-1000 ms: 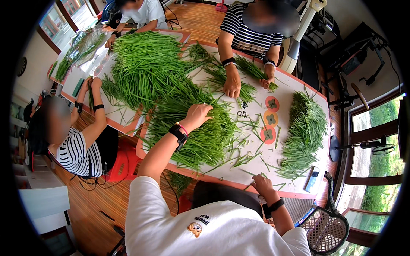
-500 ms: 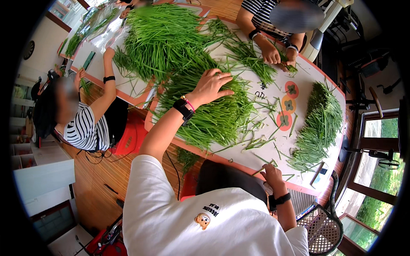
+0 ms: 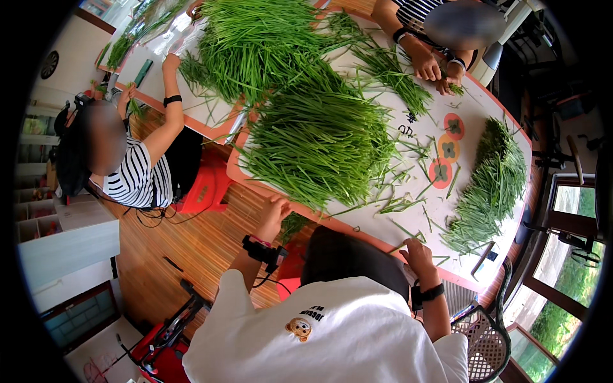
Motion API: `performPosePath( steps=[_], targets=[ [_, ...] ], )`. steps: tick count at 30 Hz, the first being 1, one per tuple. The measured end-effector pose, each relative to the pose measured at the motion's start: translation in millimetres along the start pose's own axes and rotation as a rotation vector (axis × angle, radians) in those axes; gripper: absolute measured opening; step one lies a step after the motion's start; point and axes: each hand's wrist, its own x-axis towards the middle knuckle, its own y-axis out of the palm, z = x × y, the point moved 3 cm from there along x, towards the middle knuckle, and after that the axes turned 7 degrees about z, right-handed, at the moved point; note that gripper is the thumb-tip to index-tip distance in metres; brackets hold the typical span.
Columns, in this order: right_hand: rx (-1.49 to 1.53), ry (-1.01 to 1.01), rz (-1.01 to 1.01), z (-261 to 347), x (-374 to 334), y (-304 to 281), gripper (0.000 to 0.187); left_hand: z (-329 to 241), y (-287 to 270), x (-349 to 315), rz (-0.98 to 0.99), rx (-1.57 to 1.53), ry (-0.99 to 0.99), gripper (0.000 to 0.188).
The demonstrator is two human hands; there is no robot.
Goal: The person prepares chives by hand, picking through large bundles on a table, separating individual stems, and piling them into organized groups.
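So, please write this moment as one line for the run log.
Left hand: near table edge, beside large green-stalk pile | Right hand: at table edge, by loose stalks | Grips: unclear | Smaller pile: far right

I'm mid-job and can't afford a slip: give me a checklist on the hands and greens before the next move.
1. Left hand off the big green pile: ok, it is by the table's near edge.
2. Right hand free of stems: cannot tell, loose stems lie close by.
3. Tabletop between the piles free of loose stems: not ok, several lie scattered.
4. Smaller right-hand pile apart from the big one: ok.
5. Co-worker's hands opposite clear of both piles: ok.
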Motion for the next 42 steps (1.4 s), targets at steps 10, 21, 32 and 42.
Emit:
performPosePath(
  steps=[10,21,32,42],
  targets=[
    [0.02,0.043,-0.032,-3,-7,-8,0.03,12,71,43,0.114,-0.001,0.072,0.007],
    [0.005,0.124,-0.046,-8,-25,10,0.027,11,39,62,0.135,0.042,-0.195,0.012],
    [0.153,0.124,-0.205,-72,-44,17,0.029,7,18,67,0.025,0.011,-0.135,0.04],
    [0.287,0.46,-0.439,-219,-44,-31,0.018,17,68,-51,-0.169,0.033,0.165,0.037]
  ],
)
